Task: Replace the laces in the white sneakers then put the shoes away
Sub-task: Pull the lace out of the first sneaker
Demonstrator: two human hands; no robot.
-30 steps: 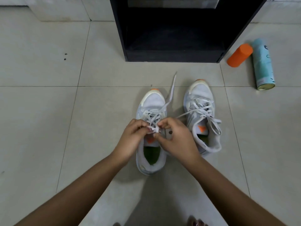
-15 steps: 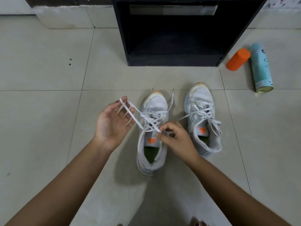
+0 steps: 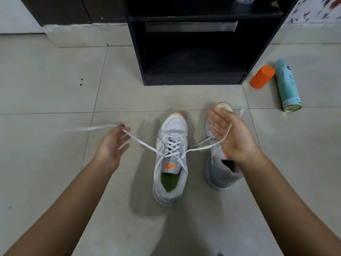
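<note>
Drawing both ends of the flat white lace (image 3: 145, 145) outward from the white mesh sneaker with orange toe trim (image 3: 172, 130) looks to be the step in hand, with the crossings already laced to the top eyelets. The left hand (image 3: 110, 146) lies palm up with loosely spread fingers (image 3: 123, 143). The lace runs across them and trails, blurred, toward the left edge of the floor. The right hand (image 3: 232, 135) is also palm up, fingers straight and close together, the other end draped over the palm. Whether either thumb nips the lace I cannot tell. That is the risk: a taut lace could slide off such slack hands and loosen the crossings, or one end could come out longer. Nothing pins the sneaker to the pale tiled floor (image 3: 55, 80), so a harder tug may tip it against the second white sneaker (image 3: 219, 174) just beside it, whose laces under the right hand could snag. The black open shelf unit (image 3: 193, 78) stands at the far edge.
</note>
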